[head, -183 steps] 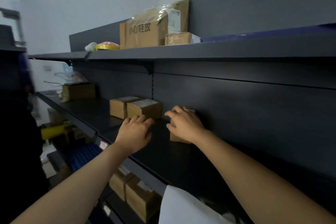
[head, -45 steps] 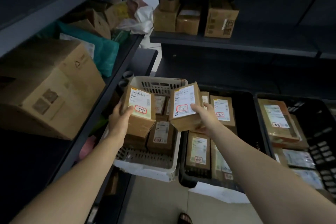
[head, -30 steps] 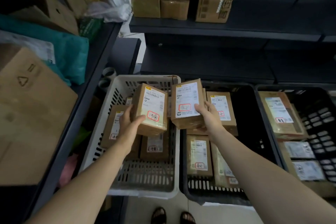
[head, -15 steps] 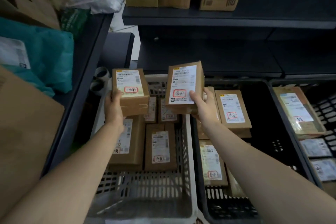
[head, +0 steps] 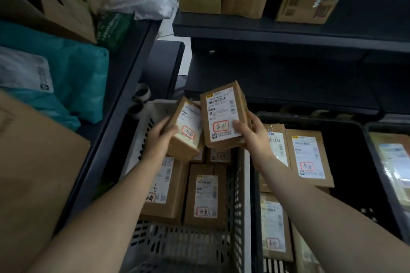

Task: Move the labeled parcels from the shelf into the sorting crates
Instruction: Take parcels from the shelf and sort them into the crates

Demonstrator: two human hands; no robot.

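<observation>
My left hand (head: 158,137) grips a small brown labeled parcel (head: 186,131), tilted, above the back of the white slotted crate (head: 188,241). My right hand (head: 251,132) holds a second labeled parcel (head: 223,115) upright, label facing me, over the wall between the white crate and the black crate (head: 346,131). The two held parcels touch each other. Several labeled parcels lie flat in the white crate and in the black crate.
A third crate (head: 387,162) with wrapped parcels is at the right edge. A dark shelf (head: 266,29) ahead carries cardboard boxes. The left shelf holds a teal bag (head: 73,82), a large carton (head: 33,173) and a white plastic bag. Tape rolls (head: 138,102) sit behind the white crate.
My left hand has swung its parcel rightward and tilted it until it touches the right-hand parcel. The right parcel has stayed over the crate divider. The view has dipped closer to the crates.
</observation>
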